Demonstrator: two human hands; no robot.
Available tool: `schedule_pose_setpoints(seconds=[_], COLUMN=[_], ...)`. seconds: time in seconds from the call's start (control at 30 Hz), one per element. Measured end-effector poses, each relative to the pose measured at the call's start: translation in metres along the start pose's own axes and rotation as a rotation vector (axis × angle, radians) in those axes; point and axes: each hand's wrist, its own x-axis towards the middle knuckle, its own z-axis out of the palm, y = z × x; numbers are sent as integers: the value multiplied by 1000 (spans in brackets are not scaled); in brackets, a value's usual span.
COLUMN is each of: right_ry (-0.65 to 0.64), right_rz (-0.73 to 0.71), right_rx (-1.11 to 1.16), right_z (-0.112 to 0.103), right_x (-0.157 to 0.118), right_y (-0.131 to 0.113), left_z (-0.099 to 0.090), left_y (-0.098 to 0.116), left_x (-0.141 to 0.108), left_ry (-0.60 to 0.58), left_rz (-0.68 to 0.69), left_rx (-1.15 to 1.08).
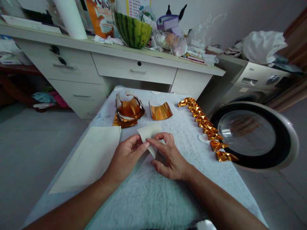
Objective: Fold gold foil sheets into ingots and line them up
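Observation:
A small piece of cream paper (149, 130) is between my hands above the cloth-covered table. My left hand (127, 156) pinches its left edge between thumb and fingers. My right hand (169, 156) has its index fingertip pressed on the paper close to my left thumb, with its own thumb apart below. Just beyond lie a curved gold foil sheet (161, 111) and a stack of curled gold foil sheets (129, 108). A row of folded gold foil pieces (203, 123) runs down the right side. Flat at the left is a large cream sheet (88, 156).
Behind the table stands a white desk (134, 67) with drawers, bearing a half watermelon (133, 30), a paper roll (70, 19) and plastic bags. At the right, a washing machine (261, 75) has its round door (249, 134) swung open beside the table edge.

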Motion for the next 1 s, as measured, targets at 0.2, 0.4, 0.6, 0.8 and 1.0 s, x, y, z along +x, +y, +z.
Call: schedule_pose_setpoints(seconds=[0.2, 0.4, 0.6, 0.8, 1.0], right_ry=[194, 394, 254, 301, 286], right_rz=[64, 423, 620, 673, 634], right_rx=[6, 256, 727, 837, 716], right_z=[-4, -12, -6, -1, 1], right_x=[-1, -1, 1, 5, 3], right_y=[0, 14, 24, 20, 23], left_z=[-5, -6, -5, -3, -6], left_y=[-7, -7, -2, -11, -11], left_x=[2, 1, 1, 4, 3], left_ry=[55, 77, 73, 159, 119], left_rz=[-50, -27, -79, -4, 62], left_rx=[5, 47, 75, 12, 308])
